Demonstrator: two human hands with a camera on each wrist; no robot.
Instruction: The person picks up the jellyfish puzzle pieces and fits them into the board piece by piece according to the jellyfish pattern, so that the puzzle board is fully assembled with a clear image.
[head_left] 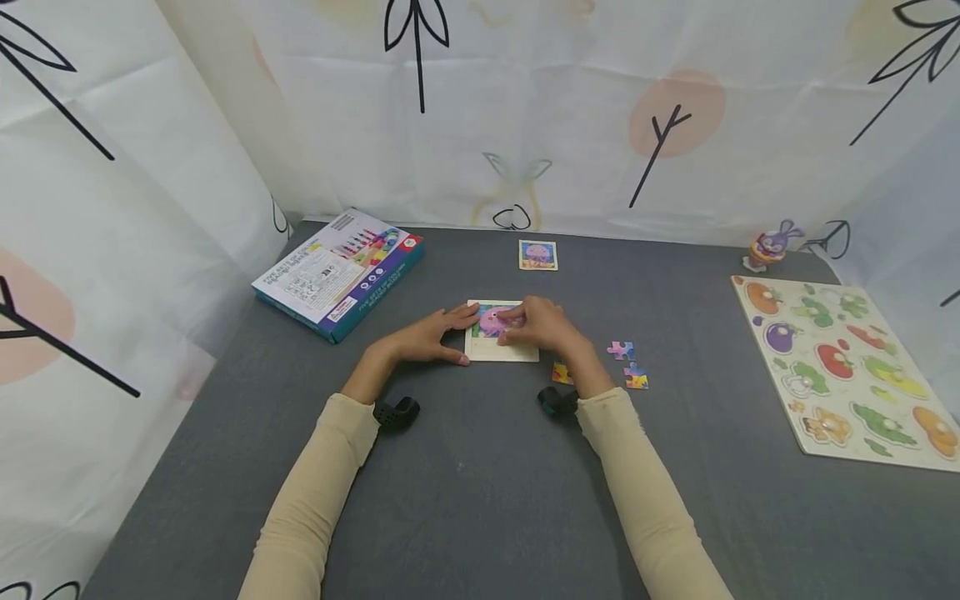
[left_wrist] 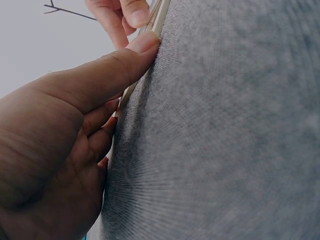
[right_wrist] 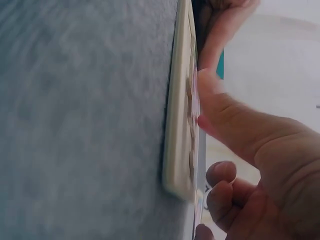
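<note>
A small wooden puzzle board (head_left: 504, 353) lies on the grey table with pieces of a pink-animal picture (head_left: 489, 323) in its recess. My left hand (head_left: 436, 334) holds the board's left side, thumb at the near corner and fingers farther up; the left wrist view shows the thumb (left_wrist: 107, 75) against the edge. My right hand (head_left: 546, 323) reaches over the right side, thumb and forefinger at a puzzle piece (right_wrist: 194, 100) in the recess. Its other fingers hang clear of the board in the right wrist view. Part of the picture is hidden under the right hand.
Loose jigsaw pieces (head_left: 621, 351) lie right of the board, one partly behind the right wrist. A small picture card (head_left: 537, 255) lies beyond it. A puzzle box (head_left: 337, 271) stands at back left; a vegetable board (head_left: 847, 375) and rabbit figurine (head_left: 772, 246) are at right.
</note>
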